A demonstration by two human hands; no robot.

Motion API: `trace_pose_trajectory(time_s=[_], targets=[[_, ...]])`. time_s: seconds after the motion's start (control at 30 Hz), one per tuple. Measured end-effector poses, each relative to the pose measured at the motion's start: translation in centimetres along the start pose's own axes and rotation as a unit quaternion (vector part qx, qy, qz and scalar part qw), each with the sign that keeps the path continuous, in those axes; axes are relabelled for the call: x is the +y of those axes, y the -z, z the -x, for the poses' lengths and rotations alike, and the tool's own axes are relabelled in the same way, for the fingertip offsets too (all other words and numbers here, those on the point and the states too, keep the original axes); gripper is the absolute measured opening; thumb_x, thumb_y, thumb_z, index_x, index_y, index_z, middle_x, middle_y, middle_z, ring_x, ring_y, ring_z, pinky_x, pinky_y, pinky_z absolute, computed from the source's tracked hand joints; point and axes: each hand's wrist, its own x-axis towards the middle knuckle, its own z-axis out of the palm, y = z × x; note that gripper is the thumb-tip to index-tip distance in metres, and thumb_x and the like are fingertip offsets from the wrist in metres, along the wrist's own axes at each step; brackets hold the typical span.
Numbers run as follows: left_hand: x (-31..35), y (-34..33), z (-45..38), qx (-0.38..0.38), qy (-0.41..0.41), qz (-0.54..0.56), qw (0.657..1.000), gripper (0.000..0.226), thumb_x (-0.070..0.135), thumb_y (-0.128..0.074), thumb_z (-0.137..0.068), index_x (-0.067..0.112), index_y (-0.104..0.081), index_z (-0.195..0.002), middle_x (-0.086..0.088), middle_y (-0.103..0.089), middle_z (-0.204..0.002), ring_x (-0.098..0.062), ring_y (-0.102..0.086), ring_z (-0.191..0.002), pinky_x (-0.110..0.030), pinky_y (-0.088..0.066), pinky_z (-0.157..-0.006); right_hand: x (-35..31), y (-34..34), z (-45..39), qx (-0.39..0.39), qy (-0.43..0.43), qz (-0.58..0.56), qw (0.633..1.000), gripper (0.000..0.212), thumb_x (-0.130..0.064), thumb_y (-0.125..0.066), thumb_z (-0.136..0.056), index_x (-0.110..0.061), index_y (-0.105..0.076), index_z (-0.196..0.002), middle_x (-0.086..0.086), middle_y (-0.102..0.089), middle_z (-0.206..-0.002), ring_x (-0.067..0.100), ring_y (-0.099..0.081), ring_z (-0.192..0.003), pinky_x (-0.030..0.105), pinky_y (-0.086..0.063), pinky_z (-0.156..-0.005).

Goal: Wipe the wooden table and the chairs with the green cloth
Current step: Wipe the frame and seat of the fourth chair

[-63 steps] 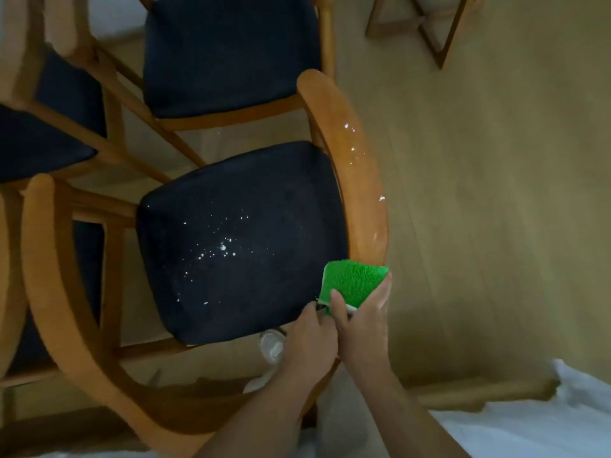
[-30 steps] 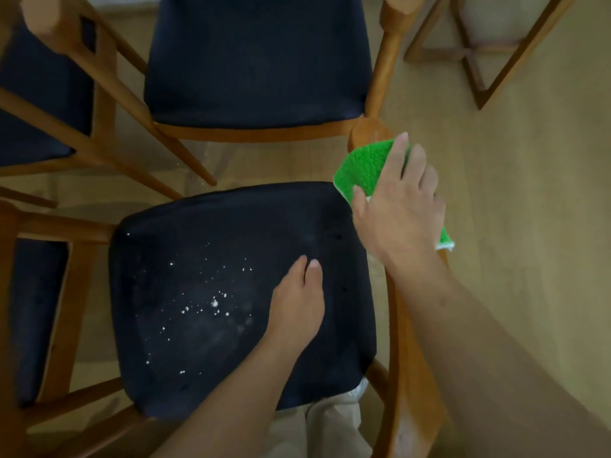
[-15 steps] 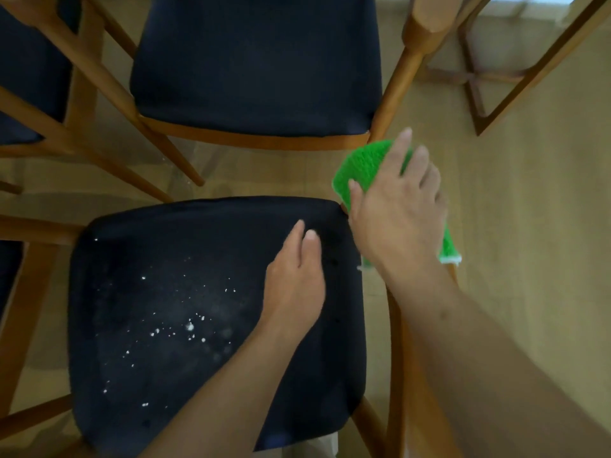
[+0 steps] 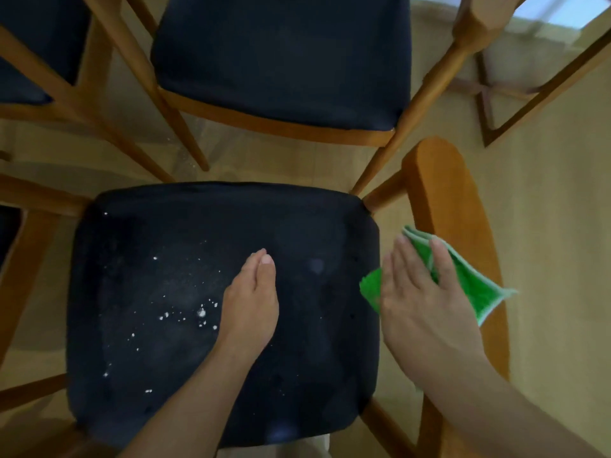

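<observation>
Pressing green cloth [image 4: 476, 289] to chair armrest [image 4: 443, 200], right hand [image 4: 426, 299] fingers spread, left hand [image 4: 251, 302] flat on seat [image 4: 165, 259], fingers together.

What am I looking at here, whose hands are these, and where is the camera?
No machine here: a person wears a camera on the head, looking down at their own two hands. The left hand rests flat on the dark seat of a wooden chair, beside white specks. The right hand presses a folded green cloth against the chair's curved wooden armrest, fingers straight. Another dark-seated chair stands just beyond, on a pale wooden floor.
</observation>
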Motion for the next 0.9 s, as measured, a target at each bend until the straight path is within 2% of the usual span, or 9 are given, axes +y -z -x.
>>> trace_pose_trajectory(time_s=[0.1,0.2,0.27,0.4,0.57,0.67,0.73,0.8,0.9], targets=[[-1.4,2.6,-1.0,0.029,0.006,-0.004,1.0,0.045,0.04,-0.032,-0.1,0.024,-0.045,-0.14,0.014,-0.047,-0.139,0.008,-0.036,-0.115,-0.013,-0.023,-0.094,-0.9,1.2,-0.8,0.007,-0.042,-0.035,0.999,0.062,-0.029,-0.009,-0.097,0.003,-0.001,-0.15,0.026,-0.007,-0.158,0.04,0.006,-0.147,0.058,0.038,-0.094],[-2.8,5.3,-2.1,0.066,0.013,-0.019,0.998,0.046,0.041,-0.032,-0.1,0.023,-0.045,-0.14,0.011,-0.046,-0.141,0.005,-0.036,-0.117,-0.017,-0.024,-0.098,-2.8,3.0,-3.1,0.058,-0.131,-0.228,0.963,0.068,-0.043,-0.001,-0.095,-0.009,-0.02,-0.151,0.015,-0.025,-0.157,0.031,-0.01,-0.148,0.053,0.029,-0.103],[-3.8,7.5,-2.7,0.098,0.022,-0.033,0.994,0.047,0.043,-0.032,-0.1,0.023,-0.044,-0.141,0.01,-0.046,-0.141,0.003,-0.036,-0.117,-0.019,-0.024,-0.098,-4.7,2.8,-5.7,0.061,-0.15,-0.354,0.921,0.063,-0.047,-0.009,-0.098,-0.015,-0.015,-0.153,0.011,-0.02,-0.159,0.03,-0.008,-0.148,0.051,0.013,-0.111],[-6.3,12.6,-3.9,0.135,0.042,-0.109,0.984,0.049,0.043,-0.031,-0.1,0.02,-0.039,-0.144,0.002,-0.046,-0.143,-0.014,-0.041,-0.127,-0.023,-0.025,-0.096,-9.5,1.2,-9.8,-0.022,-0.096,-0.618,0.78,0.06,-0.039,-0.029,-0.103,-0.019,-0.007,-0.155,0.006,-0.004,-0.163,0.024,0.0,-0.149,0.039,-0.007,-0.117],[-8.4,16.9,-4.5,0.147,0.072,-0.2,0.966,0.051,0.041,-0.037,-0.099,0.018,-0.035,-0.145,-0.005,-0.045,-0.144,-0.022,-0.044,-0.127,-0.033,-0.033,-0.099,-13.3,-0.8,-11.1,-0.027,-0.055,-0.562,0.825,0.074,-0.053,-0.031,-0.097,-0.014,-0.003,-0.155,0.013,0.002,-0.162,0.028,0.004,-0.148,0.037,-0.002,-0.118],[-8.1,16.1,-4.3,0.156,0.027,-0.21,0.965,0.042,0.031,-0.048,-0.095,0.02,-0.047,-0.136,-0.004,-0.061,-0.125,-0.009,-0.056,-0.099,-0.023,-0.038,-0.086,-12.6,-0.7,-11.0,0.021,-0.073,-0.599,0.797,0.059,-0.043,-0.035,-0.097,-0.016,-0.03,-0.15,0.009,-0.03,-0.154,0.026,-0.024,-0.142,0.04,-0.023,-0.115],[-7.1,13.8,-4.0,0.139,-0.012,-0.204,0.969,0.035,0.024,-0.053,-0.092,0.022,-0.057,-0.126,0.0,-0.068,-0.111,-0.01,-0.062,-0.09,-0.019,-0.042,-0.082,-11.9,-0.6,-11.0,0.058,-0.088,-0.592,0.799,0.047,-0.03,-0.036,-0.09,-0.015,-0.051,-0.132,0.007,-0.053,-0.129,0.026,-0.047,-0.12,0.033,-0.037,-0.092],[-5.7,10.6,-3.7,0.078,-0.057,-0.191,0.977,0.031,0.019,-0.054,-0.089,0.023,-0.062,-0.118,0.003,-0.071,-0.102,-0.016,-0.065,-0.094,-0.02,-0.046,-0.085,-11.5,-0.5,-11.1,0.054,-0.115,-0.559,0.819,0.044,-0.017,-0.045,-0.084,-0.015,-0.055,-0.127,0.008,-0.057,-0.117,0.026,-0.053,-0.104,0.03,-0.036,-0.079],[-4.1,5.5,-3.6,-0.058,-0.122,-0.24,0.961,0.039,0.016,-0.054,-0.087,0.023,-0.055,-0.125,-0.001,-0.062,-0.116,-0.021,-0.058,-0.105,-0.036,-0.048,-0.09,-11.3,-0.8,-11.1,0.032,-0.135,-0.518,0.844,0.053,-0.002,-0.054,-0.078,-0.018,-0.053,-0.129,0.01,-0.057,-0.113,0.026,-0.052,-0.092,0.03,-0.035,-0.071]])
